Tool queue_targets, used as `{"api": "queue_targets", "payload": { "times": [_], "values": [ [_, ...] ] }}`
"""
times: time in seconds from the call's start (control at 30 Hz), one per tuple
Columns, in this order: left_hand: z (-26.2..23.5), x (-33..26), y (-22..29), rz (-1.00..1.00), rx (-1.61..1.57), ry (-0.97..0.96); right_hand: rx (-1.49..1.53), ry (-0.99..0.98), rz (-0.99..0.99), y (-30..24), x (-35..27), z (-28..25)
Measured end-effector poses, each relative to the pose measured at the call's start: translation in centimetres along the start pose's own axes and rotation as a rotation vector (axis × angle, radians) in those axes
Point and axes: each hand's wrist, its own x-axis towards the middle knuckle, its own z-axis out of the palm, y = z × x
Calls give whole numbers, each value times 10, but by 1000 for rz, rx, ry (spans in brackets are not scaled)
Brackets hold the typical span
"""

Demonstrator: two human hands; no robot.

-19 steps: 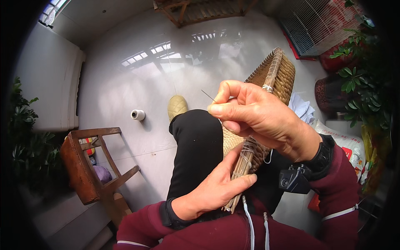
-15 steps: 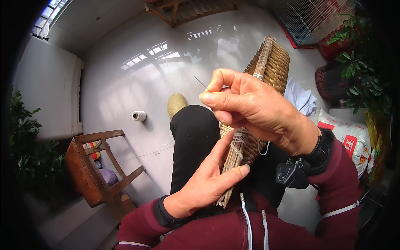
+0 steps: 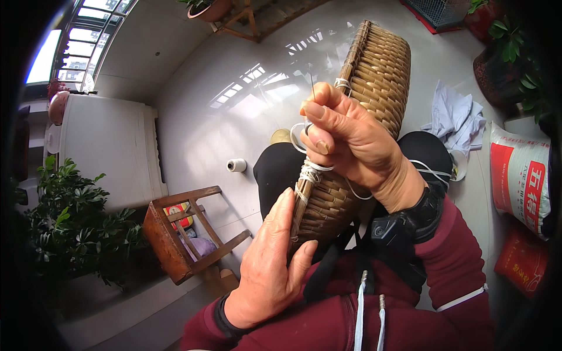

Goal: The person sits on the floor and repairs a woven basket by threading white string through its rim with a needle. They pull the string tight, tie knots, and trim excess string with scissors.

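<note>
A woven brown bamboo basket (image 3: pixel 374 76) stands on edge across my lap, its rim toward me. My left hand (image 3: pixel 272 257) grips the lower part of the rim from the left, thumb on the weave. My right hand (image 3: pixel 345 137) pinches a thin needle (image 3: pixel 312 88) between thumb and fingers just above the rim. White string (image 3: pixel 307 172) runs from the needle and is wound around the rim below my fingers. More white string binds the rim higher up. My legs are in black trousers.
A white thread spool (image 3: pixel 236 165) lies on the glossy grey floor. A small wooden stool (image 3: pixel 187 231) lies tipped at the left beside a leafy plant (image 3: pixel 76 228). A crumpled pale cloth (image 3: pixel 456 117), a red and white sack (image 3: pixel 521 181) and potted plants stand at the right.
My right hand has come down toward the rim with the needle, drawing the white string closer. The basket now stands more upright, and my left hand has slid lower along the rim.
</note>
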Motion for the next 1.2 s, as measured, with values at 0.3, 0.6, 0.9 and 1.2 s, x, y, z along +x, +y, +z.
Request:
{"api": "queue_targets", "payload": {
  "times": [0.3, 0.6, 0.9, 1.2],
  "values": [
    [11, -27, -15, -84, -41, 114, -22, -110, -74, 9, 1, -13],
    [30, -54, -48, 81, -223, 449, -60, -161, -80, 9, -1, -14],
    [23, -55, -65, 201, -409, 503, -106, -162, -94, 12, -2, -7],
    [21, -52, -79, 299, -429, 528, -128, -153, -126, 13, -4, -4]
  ]
}}
